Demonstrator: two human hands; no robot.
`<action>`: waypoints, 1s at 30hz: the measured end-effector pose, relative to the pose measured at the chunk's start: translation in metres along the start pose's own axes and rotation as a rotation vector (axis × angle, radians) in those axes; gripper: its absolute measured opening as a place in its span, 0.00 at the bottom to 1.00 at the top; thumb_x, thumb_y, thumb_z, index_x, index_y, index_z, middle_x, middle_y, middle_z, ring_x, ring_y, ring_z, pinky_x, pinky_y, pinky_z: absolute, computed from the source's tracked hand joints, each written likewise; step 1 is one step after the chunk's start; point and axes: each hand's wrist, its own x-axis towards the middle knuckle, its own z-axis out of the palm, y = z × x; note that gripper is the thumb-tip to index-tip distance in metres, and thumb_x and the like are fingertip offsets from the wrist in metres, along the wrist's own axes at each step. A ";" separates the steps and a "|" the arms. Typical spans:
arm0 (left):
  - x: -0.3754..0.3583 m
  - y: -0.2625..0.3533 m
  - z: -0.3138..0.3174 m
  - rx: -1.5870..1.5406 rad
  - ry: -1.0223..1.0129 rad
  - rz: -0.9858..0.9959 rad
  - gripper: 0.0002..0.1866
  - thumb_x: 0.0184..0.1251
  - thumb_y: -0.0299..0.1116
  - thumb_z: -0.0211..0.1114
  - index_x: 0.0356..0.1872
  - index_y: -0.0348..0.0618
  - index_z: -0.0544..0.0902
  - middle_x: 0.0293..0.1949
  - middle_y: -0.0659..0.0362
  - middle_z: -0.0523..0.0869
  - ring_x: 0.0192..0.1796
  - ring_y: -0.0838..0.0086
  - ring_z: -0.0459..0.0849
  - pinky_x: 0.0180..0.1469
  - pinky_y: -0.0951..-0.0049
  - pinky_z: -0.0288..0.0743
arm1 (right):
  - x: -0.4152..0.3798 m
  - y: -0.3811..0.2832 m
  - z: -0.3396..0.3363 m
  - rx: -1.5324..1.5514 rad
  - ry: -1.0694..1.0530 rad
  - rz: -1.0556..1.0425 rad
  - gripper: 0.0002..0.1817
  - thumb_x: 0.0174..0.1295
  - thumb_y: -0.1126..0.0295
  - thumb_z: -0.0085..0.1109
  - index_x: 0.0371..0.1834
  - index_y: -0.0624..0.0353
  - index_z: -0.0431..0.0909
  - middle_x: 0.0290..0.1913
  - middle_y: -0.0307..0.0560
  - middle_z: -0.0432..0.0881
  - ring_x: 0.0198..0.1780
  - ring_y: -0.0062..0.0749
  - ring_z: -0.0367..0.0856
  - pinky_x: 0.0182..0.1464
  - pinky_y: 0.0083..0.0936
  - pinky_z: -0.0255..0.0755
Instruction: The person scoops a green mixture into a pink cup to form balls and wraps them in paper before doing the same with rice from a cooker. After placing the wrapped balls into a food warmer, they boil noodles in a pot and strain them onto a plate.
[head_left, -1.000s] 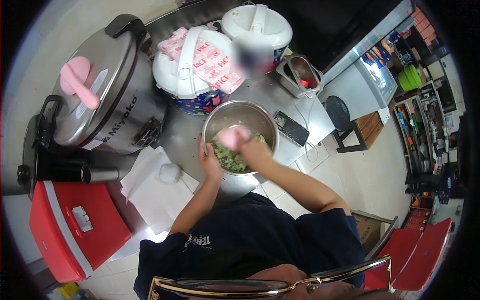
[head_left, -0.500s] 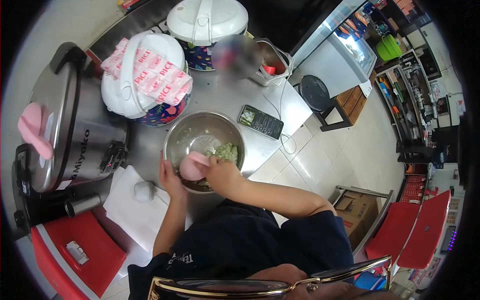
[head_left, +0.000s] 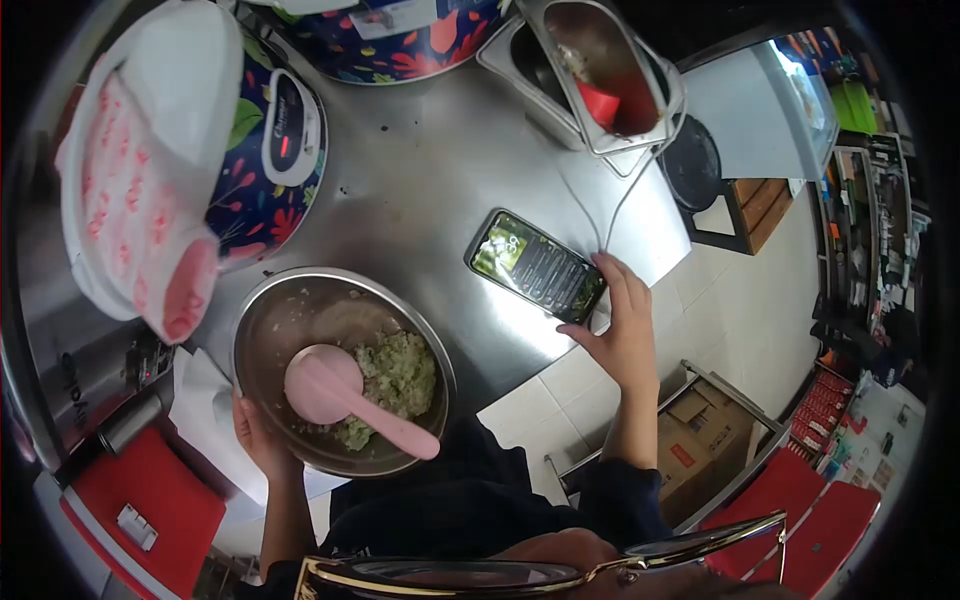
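My left hand [head_left: 262,440] holds the lower-left side of a metal mixing bowl [head_left: 262,300], its fingers partly hidden by the bowl. Inside lies a pale, green-flecked rice mixture [head_left: 405,375]. A pink rice paddle [head_left: 325,385] rests in the bowl, its handle over the near right rim and no hand on it. To the right, my right hand [head_left: 625,325] grips the end of a lit smartphone [head_left: 535,268], thumb on the near edge and fingers at the far corner. A cable runs by that end of the phone.
Two patterned rice cookers [head_left: 265,190] stand at the back and left, one with a pink-and-white rice bag [head_left: 140,215] on its lid. Metal containers [head_left: 560,130], one holding a red utensil [head_left: 597,103], sit at the back right. The steel table [head_left: 400,190] ends at the right.
My right hand has let go of the pink rice paddle and moved right to the smartphone. The paddle now lies in the bowl. The view has come closer to the table.
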 end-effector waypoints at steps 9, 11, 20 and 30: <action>-0.004 0.002 0.001 0.010 0.095 -0.056 0.18 0.74 0.39 0.46 0.54 0.37 0.71 0.50 0.54 0.79 0.49 0.70 0.79 0.53 0.70 0.73 | 0.010 -0.002 0.024 -0.175 -0.097 -0.025 0.49 0.27 0.63 0.74 0.62 0.55 0.64 0.54 0.47 0.72 0.55 0.42 0.70 0.58 0.41 0.52; -0.004 -0.001 -0.004 -0.008 0.122 -0.059 0.18 0.74 0.38 0.45 0.55 0.36 0.70 0.50 0.53 0.79 0.50 0.72 0.78 0.53 0.71 0.73 | 0.011 -0.008 0.035 -0.152 -0.012 0.001 0.47 0.27 0.62 0.73 0.61 0.51 0.65 0.53 0.44 0.71 0.53 0.38 0.69 0.56 0.41 0.52; -0.002 -0.005 -0.010 -0.051 0.064 -0.046 0.18 0.73 0.37 0.48 0.56 0.36 0.71 0.50 0.53 0.79 0.48 0.72 0.80 0.52 0.70 0.73 | 0.009 -0.026 0.049 -0.121 0.036 0.103 0.47 0.35 0.59 0.74 0.63 0.54 0.62 0.56 0.47 0.70 0.56 0.42 0.68 0.57 0.44 0.53; -0.001 -0.008 -0.009 -0.066 -0.011 -0.037 0.17 0.74 0.37 0.46 0.55 0.37 0.70 0.49 0.53 0.79 0.48 0.72 0.79 0.52 0.71 0.73 | -0.013 -0.003 0.012 0.205 0.277 0.143 0.35 0.43 0.62 0.72 0.56 0.61 0.69 0.47 0.51 0.78 0.49 0.41 0.76 0.49 0.31 0.68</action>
